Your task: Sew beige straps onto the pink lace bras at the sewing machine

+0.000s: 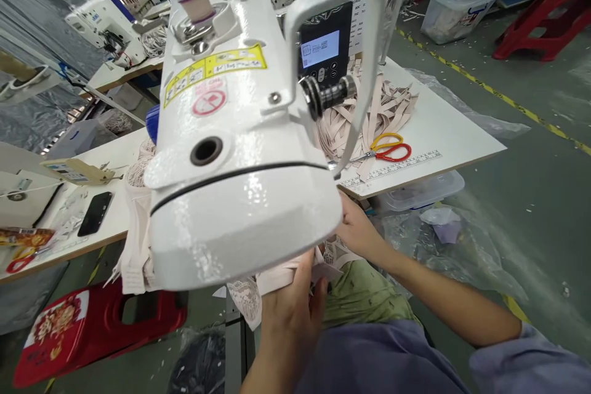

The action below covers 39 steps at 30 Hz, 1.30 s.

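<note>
Holding beige fabric [276, 279], the left hand [296, 300] sits near the sewing machine [247, 209].

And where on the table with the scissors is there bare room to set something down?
Bare: the white table, between the beige straps, the ruler and the table's right corner. Crowded: nearer the sewing machine, where straps, scissors and ruler lie close together.

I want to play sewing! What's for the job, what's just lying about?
Probably for the job:
pale lace fabric in the left hand
white sewing machine
pale fabric strips
red-and-yellow scissors

Probably just lying about:
black smartphone
lower-left red stool
lidded storage box
</note>
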Tool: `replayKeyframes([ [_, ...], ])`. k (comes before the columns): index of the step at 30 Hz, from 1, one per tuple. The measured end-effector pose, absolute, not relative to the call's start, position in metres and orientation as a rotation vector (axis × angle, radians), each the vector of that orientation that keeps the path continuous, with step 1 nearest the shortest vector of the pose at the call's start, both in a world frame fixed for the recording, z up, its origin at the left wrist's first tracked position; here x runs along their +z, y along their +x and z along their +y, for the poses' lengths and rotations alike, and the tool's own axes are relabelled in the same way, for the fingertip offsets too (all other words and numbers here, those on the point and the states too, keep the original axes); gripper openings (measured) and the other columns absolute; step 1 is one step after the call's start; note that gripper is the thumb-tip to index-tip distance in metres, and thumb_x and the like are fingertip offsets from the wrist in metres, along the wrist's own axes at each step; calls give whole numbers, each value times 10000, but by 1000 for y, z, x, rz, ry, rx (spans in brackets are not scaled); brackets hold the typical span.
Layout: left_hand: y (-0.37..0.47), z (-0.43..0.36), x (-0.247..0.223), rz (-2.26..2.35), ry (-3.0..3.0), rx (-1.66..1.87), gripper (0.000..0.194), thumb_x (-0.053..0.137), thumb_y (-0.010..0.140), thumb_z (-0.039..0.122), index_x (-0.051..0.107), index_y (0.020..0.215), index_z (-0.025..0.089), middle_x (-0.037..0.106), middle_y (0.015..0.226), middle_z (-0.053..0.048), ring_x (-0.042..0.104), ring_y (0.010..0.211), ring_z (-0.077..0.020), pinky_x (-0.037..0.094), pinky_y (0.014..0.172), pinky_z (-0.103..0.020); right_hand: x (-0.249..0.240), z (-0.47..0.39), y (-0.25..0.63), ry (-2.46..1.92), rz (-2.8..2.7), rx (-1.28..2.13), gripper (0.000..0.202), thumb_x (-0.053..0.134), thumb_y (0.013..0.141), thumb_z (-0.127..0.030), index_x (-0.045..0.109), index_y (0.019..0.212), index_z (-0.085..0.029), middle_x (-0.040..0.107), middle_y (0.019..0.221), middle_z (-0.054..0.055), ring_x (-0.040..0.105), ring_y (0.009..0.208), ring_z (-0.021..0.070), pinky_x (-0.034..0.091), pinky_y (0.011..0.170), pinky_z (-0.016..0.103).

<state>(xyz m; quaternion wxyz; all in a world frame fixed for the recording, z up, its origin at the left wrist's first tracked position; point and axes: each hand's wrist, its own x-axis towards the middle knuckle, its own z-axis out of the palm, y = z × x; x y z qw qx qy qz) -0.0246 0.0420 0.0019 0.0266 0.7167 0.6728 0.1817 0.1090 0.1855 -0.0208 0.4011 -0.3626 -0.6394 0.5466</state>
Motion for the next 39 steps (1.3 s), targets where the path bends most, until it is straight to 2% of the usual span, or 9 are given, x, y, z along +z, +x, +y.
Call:
replayKeyframes([
  [7,-20,43,0,2097,2244,596,505,482,970,275,399,1462,195,595,1360,-180,585,1231,-332,526,964,-489,-22,182,109,-865,-1590,1374,153,533,910,-345,577,960,-208,568,986,47,552,874,173,461,767,310],
  [11,-20,37,-6,2229,2251,626,718,528,952,357,193,1552,149,544,1388,-244,554,1260,-392,563,905,-506,-17,181,111,-865,-1563,1399,137,542,897,-330,580,944,-207,569,954,36,549,837,163,448,751,305],
  [18,-24,35,-16,2131,2238,732,930,597,905,327,-28,1576,176,638,1256,-249,714,973,-388,633,623,-434,-20,161,118,-860,-1472,1445,240,616,832,-392,542,967,-208,601,926,29,563,781,160,461,686,292],
  [25,32,1,-42,2151,2206,710,853,552,934,332,34,1561,74,365,1509,-321,470,1345,-403,533,977,-518,-32,112,133,-956,-1428,1558,194,571,858,-389,588,915,-204,617,814,21,577,743,175,470,676,301],
  [27,43,-11,-46,2034,2147,694,842,554,931,338,60,1559,75,436,1467,-311,516,1309,-391,550,950,-510,-31,107,140,-931,-1333,1621,221,537,874,-407,601,876,-195,607,779,13,568,725,168,466,673,296],
  [29,42,-19,-42,1874,2008,686,799,535,937,316,79,1557,103,644,1276,-236,682,1102,-312,614,814,-413,-29,106,148,-906,-1331,1612,242,542,875,-418,626,857,-192,618,784,13,572,748,172,465,697,295],
  [32,25,-15,-24,1680,1886,775,524,485,957,238,337,1460,213,774,918,-57,745,766,-185,612,678,-285,-26,109,160,-900,-1471,1551,210,551,873,-366,659,826,-192,646,791,14,585,759,175,455,700,289],
  [35,4,1,3,1690,2097,955,372,502,933,176,511,1299,248,717,1155,-97,677,1098,-219,558,925,-363,-23,111,168,-839,-1688,1476,170,570,868,-292,667,770,-192,652,753,8,583,716,162,436,680,280],
  [39,-11,27,26,1484,2336,700,593,481,905,137,300,1468,178,565,1377,-179,438,1385,-272,440,1080,-487,-22,111,175,-627,-2030,1271,221,562,914,-289,659,739,-195,626,689,2,566,675,146,396,635,261],
])
